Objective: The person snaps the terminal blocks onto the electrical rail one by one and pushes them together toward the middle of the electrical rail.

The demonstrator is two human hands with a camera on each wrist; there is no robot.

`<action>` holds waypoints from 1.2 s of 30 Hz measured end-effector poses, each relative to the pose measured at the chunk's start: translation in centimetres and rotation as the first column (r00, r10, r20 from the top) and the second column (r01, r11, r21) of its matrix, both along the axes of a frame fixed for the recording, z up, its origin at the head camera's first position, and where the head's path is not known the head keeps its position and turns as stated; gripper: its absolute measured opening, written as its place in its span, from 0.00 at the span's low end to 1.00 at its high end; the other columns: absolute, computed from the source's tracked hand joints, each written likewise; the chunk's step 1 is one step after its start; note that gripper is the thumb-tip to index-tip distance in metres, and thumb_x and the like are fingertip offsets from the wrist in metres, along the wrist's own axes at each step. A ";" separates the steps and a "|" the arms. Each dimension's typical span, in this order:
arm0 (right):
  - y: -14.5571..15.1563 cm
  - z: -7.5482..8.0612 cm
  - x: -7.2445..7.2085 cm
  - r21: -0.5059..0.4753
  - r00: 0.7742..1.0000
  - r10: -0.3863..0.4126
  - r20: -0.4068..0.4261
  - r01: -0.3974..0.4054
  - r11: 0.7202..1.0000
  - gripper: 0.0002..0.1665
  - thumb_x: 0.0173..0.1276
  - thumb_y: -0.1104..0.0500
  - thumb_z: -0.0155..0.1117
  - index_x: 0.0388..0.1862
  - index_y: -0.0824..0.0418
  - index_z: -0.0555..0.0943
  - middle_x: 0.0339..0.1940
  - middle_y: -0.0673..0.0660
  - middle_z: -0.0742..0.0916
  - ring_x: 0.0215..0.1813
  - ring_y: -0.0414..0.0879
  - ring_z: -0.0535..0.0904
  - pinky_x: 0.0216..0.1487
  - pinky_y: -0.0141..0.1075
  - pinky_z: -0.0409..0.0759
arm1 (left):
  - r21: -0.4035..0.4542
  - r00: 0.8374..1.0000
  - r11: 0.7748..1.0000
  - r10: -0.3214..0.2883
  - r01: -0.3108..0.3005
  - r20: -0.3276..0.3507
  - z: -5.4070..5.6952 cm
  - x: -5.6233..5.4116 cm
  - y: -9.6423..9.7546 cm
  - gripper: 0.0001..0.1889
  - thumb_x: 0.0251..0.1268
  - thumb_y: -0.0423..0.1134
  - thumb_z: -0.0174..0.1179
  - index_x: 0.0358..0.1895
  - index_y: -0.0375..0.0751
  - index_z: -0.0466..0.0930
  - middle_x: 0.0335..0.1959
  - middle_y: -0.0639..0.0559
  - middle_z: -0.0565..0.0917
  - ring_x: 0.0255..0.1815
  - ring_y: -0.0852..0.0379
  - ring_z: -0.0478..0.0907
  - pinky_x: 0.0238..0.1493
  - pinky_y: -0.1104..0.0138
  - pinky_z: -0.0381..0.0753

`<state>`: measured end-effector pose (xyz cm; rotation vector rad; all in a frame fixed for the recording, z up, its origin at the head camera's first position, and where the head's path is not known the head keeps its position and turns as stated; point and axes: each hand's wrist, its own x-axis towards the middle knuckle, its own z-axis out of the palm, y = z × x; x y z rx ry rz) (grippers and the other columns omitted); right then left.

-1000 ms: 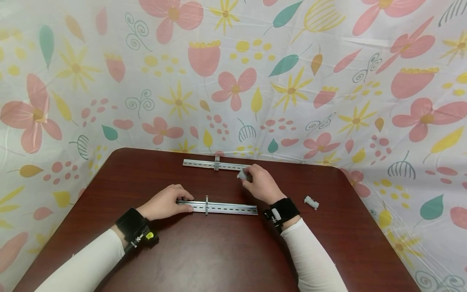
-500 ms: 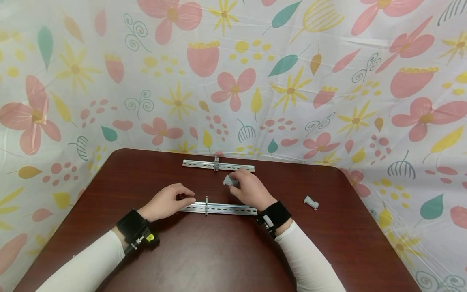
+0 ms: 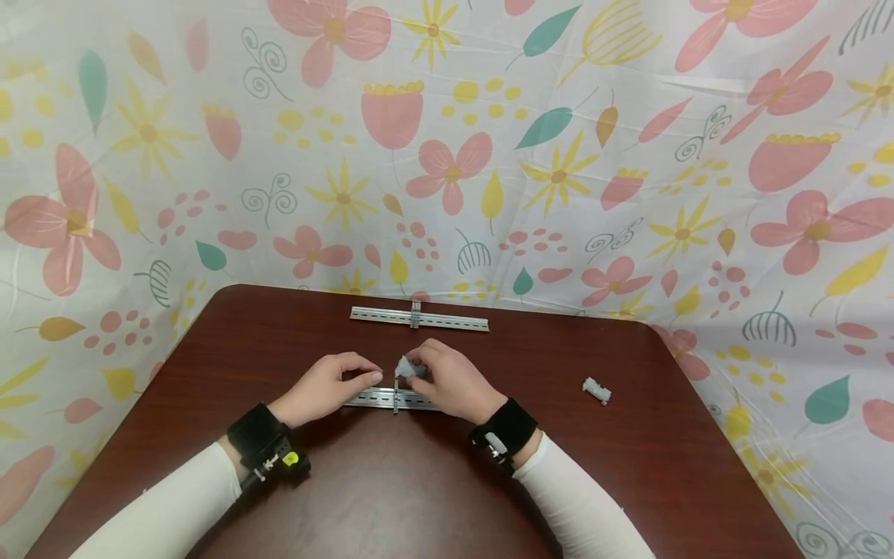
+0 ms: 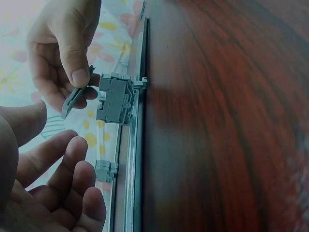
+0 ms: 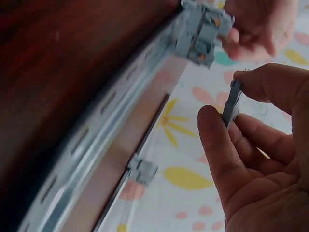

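Observation:
My right hand (image 3: 454,380) pinches a thin grey terminal block (image 3: 408,368) between thumb and fingers. The right wrist view shows that held piece edge-on (image 5: 231,104). It hovers close to another grey terminal block (image 4: 115,99), which sits clipped on the near metal DIN rail (image 3: 377,398). In the left wrist view a small gap separates the two blocks' bodies. My left hand (image 3: 321,390) is by the rail's left end, its fingers loosely bent and holding nothing. The right hand hides the rail's right end in the head view.
Farther back lies a second DIN rail (image 3: 454,321), with a terminal block unit (image 3: 415,314) clipped near its middle. One loose grey terminal block (image 3: 596,390) lies on the brown table (image 3: 391,489) at the right. A flowered curtain (image 3: 447,233) hangs behind the table.
My right hand has carried the terminal block left and nearer, from the far rail's right end to the block on the near rail. My left hand has let go of the near rail's end.

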<state>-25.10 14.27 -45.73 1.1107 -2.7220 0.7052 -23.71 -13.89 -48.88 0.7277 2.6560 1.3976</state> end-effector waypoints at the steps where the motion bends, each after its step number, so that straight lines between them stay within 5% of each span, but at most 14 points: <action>1: -0.2 -0.1 0.1 -0.001 1.000 0.013 -0.003 -0.013 1.000 0.17 0.79 0.59 0.76 0.62 0.62 0.86 0.52 0.53 0.85 0.48 0.45 0.83 0.50 0.37 0.85 | 0.004 1.000 1.000 -0.004 0.004 0.000 0.0 0.0 0.0 0.15 0.85 0.51 0.66 0.59 0.47 0.93 0.51 0.60 0.90 0.52 0.57 0.84 0.56 0.54 0.81; 9: -1.4 -0.3 1.0 -0.003 0.997 0.067 -0.039 -0.067 0.998 0.16 0.78 0.59 0.77 0.60 0.61 0.87 0.52 0.52 0.85 0.48 0.43 0.84 0.50 0.34 0.85 | 0.048 0.999 0.998 -0.033 0.031 0.032 0.4 0.4 0.3 0.11 0.84 0.50 0.68 0.57 0.52 0.94 0.50 0.60 0.91 0.49 0.56 0.83 0.53 0.58 0.81; 23: -1.8 -0.2 1.7 0.004 0.993 0.099 -0.071 -0.099 0.995 0.17 0.78 0.59 0.77 0.60 0.62 0.86 0.52 0.53 0.85 0.48 0.42 0.84 0.50 0.33 0.85 | 0.076 0.994 0.995 -0.068 0.061 0.082 0.1 0.4 0.4 0.07 0.81 0.45 0.71 0.50 0.49 0.96 0.40 0.53 0.90 0.24 0.60 0.75 0.30 0.68 0.76; 36: -1.8 -0.2 1.7 -0.011 0.995 0.090 -0.039 -0.090 0.996 0.17 0.77 0.59 0.78 0.61 0.61 0.86 0.51 0.51 0.85 0.47 0.42 0.82 0.48 0.33 0.83 | 0.099 0.990 0.992 -0.088 0.076 0.114 0.0 0.5 0.4 0.07 0.81 0.42 0.71 0.50 0.45 0.95 0.40 0.46 0.90 0.20 0.48 0.79 0.28 0.66 0.81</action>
